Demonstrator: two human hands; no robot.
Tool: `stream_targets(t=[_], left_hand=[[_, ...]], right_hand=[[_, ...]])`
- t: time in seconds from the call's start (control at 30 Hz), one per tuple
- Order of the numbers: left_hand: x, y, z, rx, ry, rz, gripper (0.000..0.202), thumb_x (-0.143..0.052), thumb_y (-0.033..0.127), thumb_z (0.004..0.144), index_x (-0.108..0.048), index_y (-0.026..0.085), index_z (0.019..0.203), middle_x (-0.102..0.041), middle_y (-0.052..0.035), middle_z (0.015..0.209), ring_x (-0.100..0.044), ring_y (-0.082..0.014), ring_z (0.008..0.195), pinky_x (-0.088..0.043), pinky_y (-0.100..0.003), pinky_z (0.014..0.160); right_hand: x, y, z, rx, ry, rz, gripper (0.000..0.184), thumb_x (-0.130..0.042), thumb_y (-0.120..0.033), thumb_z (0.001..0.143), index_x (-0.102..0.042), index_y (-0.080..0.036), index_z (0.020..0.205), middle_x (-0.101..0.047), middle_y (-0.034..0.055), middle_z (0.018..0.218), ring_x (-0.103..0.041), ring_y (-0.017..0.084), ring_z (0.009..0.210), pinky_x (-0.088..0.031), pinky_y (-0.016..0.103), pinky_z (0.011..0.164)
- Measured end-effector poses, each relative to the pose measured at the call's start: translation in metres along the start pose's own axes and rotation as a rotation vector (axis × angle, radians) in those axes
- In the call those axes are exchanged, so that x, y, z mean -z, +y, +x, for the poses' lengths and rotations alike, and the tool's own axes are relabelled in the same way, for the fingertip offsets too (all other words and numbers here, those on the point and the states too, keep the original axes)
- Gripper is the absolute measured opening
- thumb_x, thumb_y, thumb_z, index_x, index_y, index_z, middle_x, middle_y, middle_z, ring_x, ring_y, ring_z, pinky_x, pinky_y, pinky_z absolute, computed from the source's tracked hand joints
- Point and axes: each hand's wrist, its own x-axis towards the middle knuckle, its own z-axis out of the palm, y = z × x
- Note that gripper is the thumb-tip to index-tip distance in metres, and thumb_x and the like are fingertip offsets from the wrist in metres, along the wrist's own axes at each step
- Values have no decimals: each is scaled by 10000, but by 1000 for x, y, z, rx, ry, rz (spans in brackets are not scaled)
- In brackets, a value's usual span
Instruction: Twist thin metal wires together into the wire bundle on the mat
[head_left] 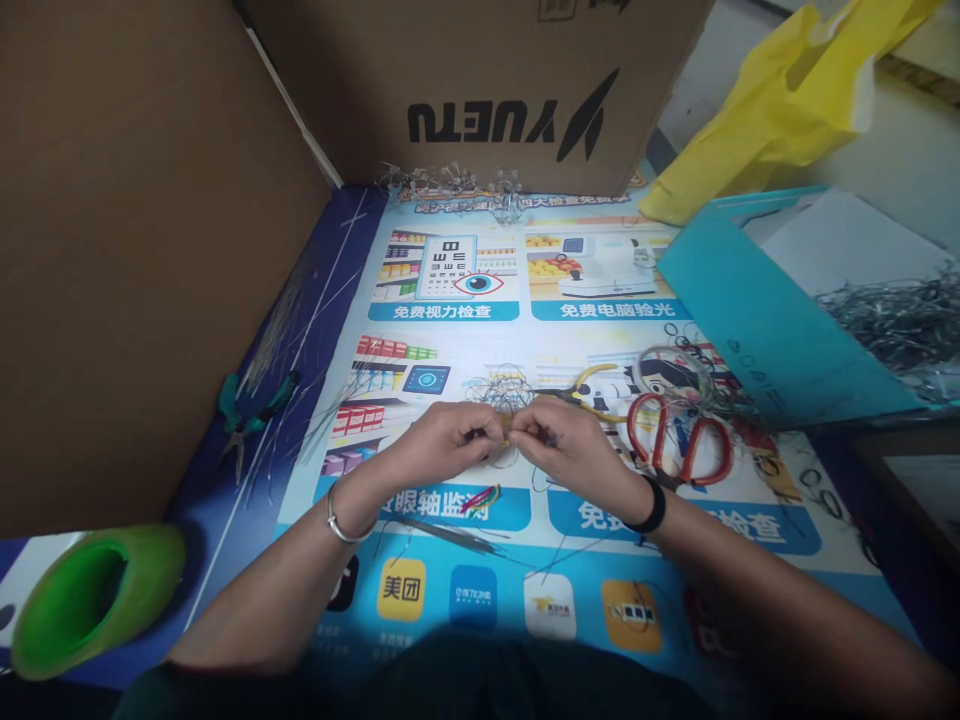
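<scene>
My left hand (459, 438) and my right hand (556, 432) meet at the middle of the printed sheet, fingertips nearly touching. Both are closed in a pinch on a thin wire piece (508, 436), its fine detail too small to tell. Just beyond the fingers lies a tangle of bent wire loops (501, 384). Yellow-handled pliers (596, 385) rest beyond my right hand, and red-handled scissors (682, 450) lie to its right. Nearer my body are a small bundle of coloured strands (481, 500) and a bundle of straight dark wires (450, 536).
Cardboard walls (480, 60) stand at the back and left. Teal-handled pliers (251, 415) and loose straight wires (274, 340) lie left. A green tape roll (97, 600) is front left. At right are a blue box (780, 320) of wire pieces and a yellow bag (765, 120).
</scene>
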Motion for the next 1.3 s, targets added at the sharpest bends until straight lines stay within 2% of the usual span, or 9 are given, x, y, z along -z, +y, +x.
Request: stream_targets(t=[0.33, 1.0, 1.3], left_hand=[[1, 3, 1, 30, -34, 5, 137, -512, 63, 794, -597, 171, 782, -616, 36, 720, -553, -75, 664, -408, -191, 637], [2, 8, 2, 46, -21, 17, 137, -535, 53, 778, -605, 170, 765, -630, 34, 724, -560, -73, 655, -400, -187, 625], [4, 14, 2, 72, -38, 46, 126, -541, 68, 790, -608, 175, 793, -637, 38, 741, -562, -73, 656, -396, -185, 618]], right_hand=[[5, -2, 3, -44, -122, 6, 101, -608, -137, 797, -582, -178, 709, -543, -21, 656, -507, 115, 661, -362, 218, 596], [8, 0, 6, -53, -171, 20, 94, -611, -132, 793, -598, -172, 710, -559, -20, 678, -517, 106, 667, -366, 213, 615], [9, -4, 7, -104, -186, 7, 119, -642, -152, 761, -574, -172, 665, -536, -36, 645, -503, 92, 618, -345, 199, 572]])
